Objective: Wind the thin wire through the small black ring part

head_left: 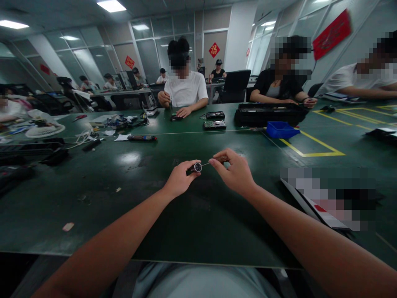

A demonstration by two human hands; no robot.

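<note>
Between the thumb and fingers of my left hand (180, 178) is a small dark cylindrical part (197, 167) with a silvery round rim. Its round end faces me, and the inside is too small to make out. My right hand (238, 170) is closed around a screwdriver (222, 158) with a brownish handle. The thin metal shaft points left, its tip at or very close to the part's rim; I cannot tell if they touch. Both hands are over the middle of the green table (198, 223).
A blue bin (281, 130) and a long black casing (269, 114) stand at the back right. Circuit boards (214, 124) lie ahead, near a co-worker in a white shirt (187, 89). A pen-like tool (142, 138) and cables are at left; a flat white item (305, 203) lies right.
</note>
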